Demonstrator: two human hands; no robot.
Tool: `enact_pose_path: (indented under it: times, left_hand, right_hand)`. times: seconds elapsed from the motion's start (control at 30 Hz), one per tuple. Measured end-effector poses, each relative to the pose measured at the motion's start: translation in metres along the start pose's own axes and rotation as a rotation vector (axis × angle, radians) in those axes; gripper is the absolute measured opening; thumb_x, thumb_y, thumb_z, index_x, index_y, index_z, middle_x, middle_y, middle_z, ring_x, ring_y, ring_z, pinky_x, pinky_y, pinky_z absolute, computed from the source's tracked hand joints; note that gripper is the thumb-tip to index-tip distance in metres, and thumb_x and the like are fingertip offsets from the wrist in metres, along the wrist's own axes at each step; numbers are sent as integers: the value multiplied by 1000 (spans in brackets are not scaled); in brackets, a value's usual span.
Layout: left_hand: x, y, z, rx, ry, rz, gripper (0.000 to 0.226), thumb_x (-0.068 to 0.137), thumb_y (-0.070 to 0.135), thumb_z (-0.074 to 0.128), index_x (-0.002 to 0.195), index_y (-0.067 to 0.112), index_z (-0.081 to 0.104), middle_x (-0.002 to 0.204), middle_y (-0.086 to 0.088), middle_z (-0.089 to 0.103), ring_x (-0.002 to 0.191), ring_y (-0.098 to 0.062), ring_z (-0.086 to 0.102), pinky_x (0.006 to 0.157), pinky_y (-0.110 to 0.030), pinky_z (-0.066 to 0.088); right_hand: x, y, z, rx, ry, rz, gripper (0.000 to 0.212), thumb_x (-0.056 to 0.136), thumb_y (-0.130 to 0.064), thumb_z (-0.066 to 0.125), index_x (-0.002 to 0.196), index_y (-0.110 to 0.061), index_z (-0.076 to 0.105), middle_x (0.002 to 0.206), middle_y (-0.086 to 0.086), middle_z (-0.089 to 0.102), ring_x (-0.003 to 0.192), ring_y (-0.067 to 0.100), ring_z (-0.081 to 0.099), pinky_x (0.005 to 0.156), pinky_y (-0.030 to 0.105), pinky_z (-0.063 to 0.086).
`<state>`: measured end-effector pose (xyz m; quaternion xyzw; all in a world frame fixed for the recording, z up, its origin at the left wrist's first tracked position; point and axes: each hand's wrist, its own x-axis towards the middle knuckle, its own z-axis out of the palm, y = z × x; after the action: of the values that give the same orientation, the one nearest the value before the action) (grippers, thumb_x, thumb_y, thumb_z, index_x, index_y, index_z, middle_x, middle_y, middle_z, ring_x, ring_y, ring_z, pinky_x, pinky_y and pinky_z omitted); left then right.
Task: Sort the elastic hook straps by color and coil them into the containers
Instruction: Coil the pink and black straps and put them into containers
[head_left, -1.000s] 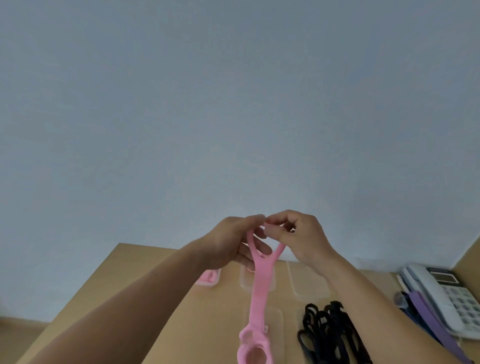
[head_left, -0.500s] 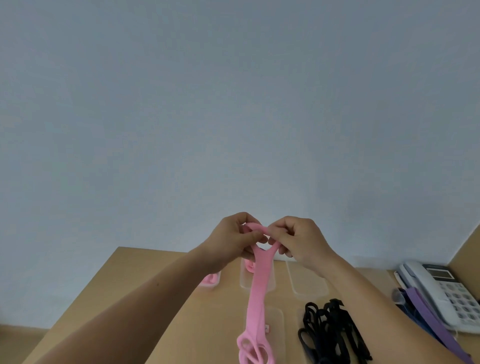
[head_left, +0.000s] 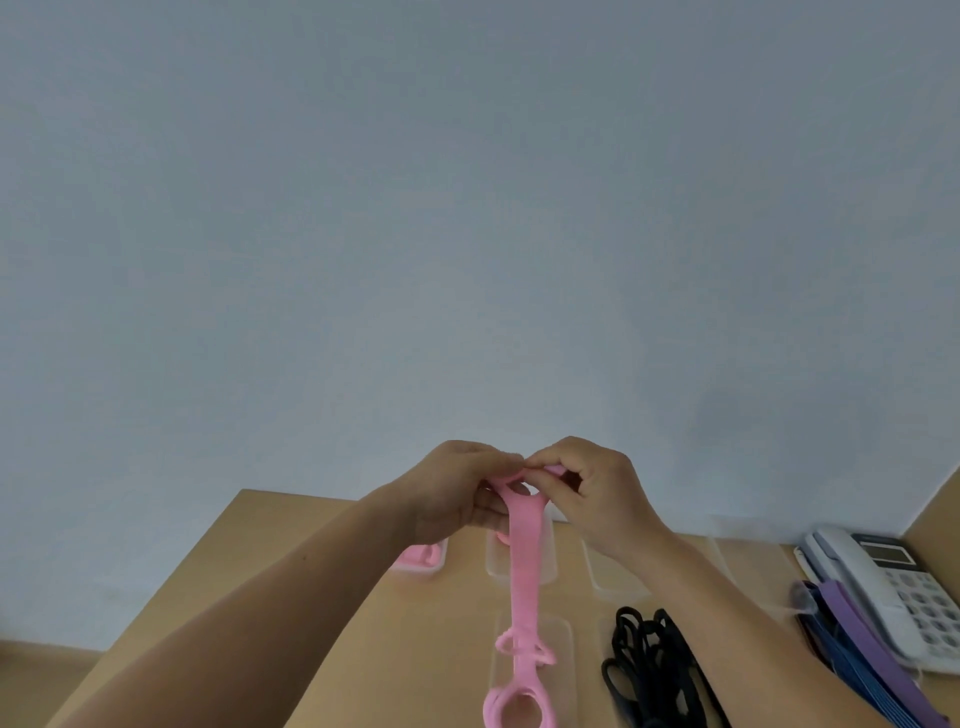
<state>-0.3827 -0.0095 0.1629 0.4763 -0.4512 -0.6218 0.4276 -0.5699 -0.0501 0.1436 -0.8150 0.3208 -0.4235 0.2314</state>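
A white desk telephone (head_left: 883, 587) sits at the right edge of the tan table (head_left: 441, 649) — a pale grey-blue wall (head_left: 467, 208) rises behind it.

This looks like an office. A white desk telephone (head_left: 883, 577) with a keypad and a small display sits at the right edge of a plain tan table (head_left: 322, 597), which stands against a bare, pale blue-grey wall (head_left: 467, 208). A tan panel (head_left: 937, 501) rises at the far right corner like a desk divider. Clear plastic containers (head_left: 608, 582) lie in rows on the table.
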Motion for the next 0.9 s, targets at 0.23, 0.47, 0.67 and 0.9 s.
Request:
enact_pose_path:
  times: [0.23,0.47,0.67,0.9]
  left_hand:
    - [-3,1,0,74,117,165,18,88,6,71,102,-5,67,95,-21,73,87,-31,74,74,-32,60]
    - [-3,-5,4,175,181,285,14,87,9,74,95,1,65,91,-19,71,88,-35,73,83,-44,60]
    - [-4,-3,1,199,66,83,25,94,21,66,103,-2,60,99,-23,73,85,-32,73,73,-35,61]
    - [-6,-3,0,90,-37,25,19,96,17,62,105,2,55,93,-20,73,83,-33,71,76,-43,60]
  right_hand:
    - [0,1,-2,337,-65,292,2,89,-25,72,91,-25,73,80,-4,72,67,12,68,63,23,52]
    - [3,-1,2,391,-51,372,12,89,-22,72,95,-13,68,71,4,72,60,17,67,57,28,53]
    - [-1,1,2,335,-36,326,9,87,-24,74,91,-20,67,77,-7,71,61,13,68,59,25,54]
    - [-6,3,3,141,-16,180,18,89,-20,72,87,-36,65,83,-18,68,72,8,67,67,19,54]
